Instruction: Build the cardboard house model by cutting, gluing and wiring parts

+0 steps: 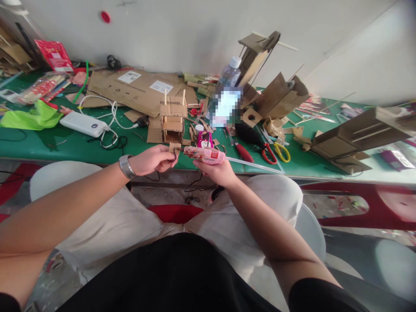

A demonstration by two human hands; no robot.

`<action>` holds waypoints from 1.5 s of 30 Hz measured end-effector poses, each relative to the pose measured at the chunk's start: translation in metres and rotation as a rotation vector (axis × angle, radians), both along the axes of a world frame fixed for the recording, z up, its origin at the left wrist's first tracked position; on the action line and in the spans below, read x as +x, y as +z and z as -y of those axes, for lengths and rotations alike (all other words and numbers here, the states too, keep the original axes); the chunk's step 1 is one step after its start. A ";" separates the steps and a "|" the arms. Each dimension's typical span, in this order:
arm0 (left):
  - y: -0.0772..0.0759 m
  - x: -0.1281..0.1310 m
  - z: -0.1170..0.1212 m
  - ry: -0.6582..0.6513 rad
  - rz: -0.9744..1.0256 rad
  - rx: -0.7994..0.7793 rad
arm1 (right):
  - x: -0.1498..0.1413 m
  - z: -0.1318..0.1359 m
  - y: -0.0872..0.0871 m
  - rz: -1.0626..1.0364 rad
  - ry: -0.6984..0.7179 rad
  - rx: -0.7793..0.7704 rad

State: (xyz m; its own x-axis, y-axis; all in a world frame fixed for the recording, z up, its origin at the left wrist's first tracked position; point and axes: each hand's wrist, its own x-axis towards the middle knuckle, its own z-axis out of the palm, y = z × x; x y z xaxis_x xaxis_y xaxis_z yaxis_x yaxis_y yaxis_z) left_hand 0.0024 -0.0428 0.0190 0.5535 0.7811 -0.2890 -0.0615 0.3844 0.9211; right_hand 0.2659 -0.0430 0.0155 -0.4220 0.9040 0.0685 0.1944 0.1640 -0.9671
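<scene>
My left hand (156,159) pinches a small cardboard piece (174,149) at the table's front edge. Wrapped round a pink hot glue gun (203,154), my right hand (214,170) holds it level with its nozzle pointing left, close to the cardboard piece; whether they touch I cannot tell. A clear glue stick (253,164) sticks out of the gun's back end. Just behind my hands stands a small cardboard structure (173,123) with wooden sticks on top. A magenta bottle with a white cap (204,139) is behind the glue gun, partly hidden by it.
On the green table (136,145) lie a white power bank (83,124) with cables, red-handled pliers (243,152), scissors (269,152) and a large flat cardboard sheet (136,91). A water bottle (230,73) stands behind a blurred bright screen (226,106). Cardboard models (354,134) occupy the right.
</scene>
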 end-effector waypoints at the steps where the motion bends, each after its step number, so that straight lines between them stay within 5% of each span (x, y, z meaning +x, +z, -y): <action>1: 0.000 0.000 0.000 0.001 -0.001 0.002 | 0.000 0.000 0.000 -0.005 0.003 0.008; 28: -0.001 0.003 0.001 0.023 0.028 -0.008 | -0.001 -0.003 -0.001 -0.035 0.029 0.091; 45: -0.006 0.002 -0.001 0.025 0.006 0.023 | 0.002 0.001 -0.002 0.137 -0.108 0.265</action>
State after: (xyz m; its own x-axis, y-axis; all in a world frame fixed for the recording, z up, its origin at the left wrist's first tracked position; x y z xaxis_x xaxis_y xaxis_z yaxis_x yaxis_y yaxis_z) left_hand 0.0043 -0.0421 0.0132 0.5356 0.8011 -0.2670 -0.0766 0.3609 0.9294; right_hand 0.2679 -0.0440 0.0131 -0.3462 0.9025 0.2563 0.3499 0.3777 -0.8573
